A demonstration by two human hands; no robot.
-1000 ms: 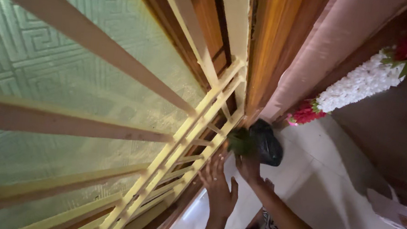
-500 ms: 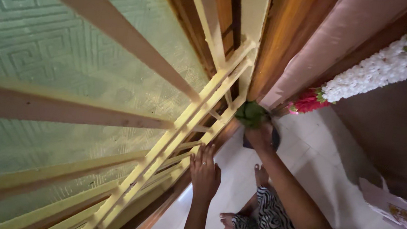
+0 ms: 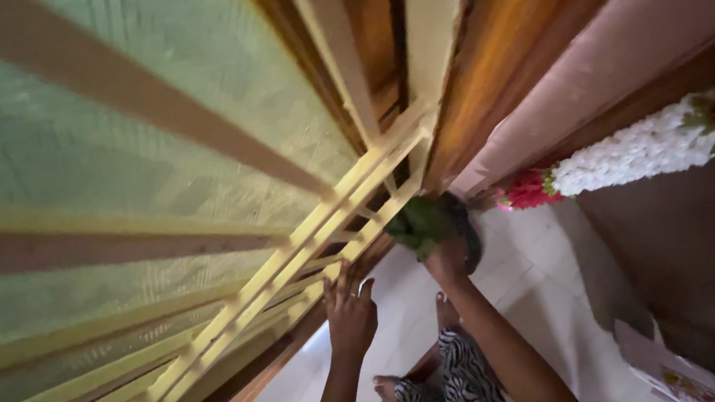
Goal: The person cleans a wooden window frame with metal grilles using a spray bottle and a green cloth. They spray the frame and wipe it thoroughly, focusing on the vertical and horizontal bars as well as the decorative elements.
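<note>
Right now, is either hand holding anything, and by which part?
The right hand holds a bunch of green leaves from below; the exact grip is blurred. The left hand holds nothing.

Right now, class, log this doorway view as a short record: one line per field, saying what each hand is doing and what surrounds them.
left hand: left hand raised flat against the cream window grille, fingers spread
right hand: right hand lifted higher, its grip closed on a green leaf bundle
behind the bundle: dark bag, partly hidden
glass: green patterned pane
right side: white and red flower garland on the wooden frame
floor: pale tiles
</note>
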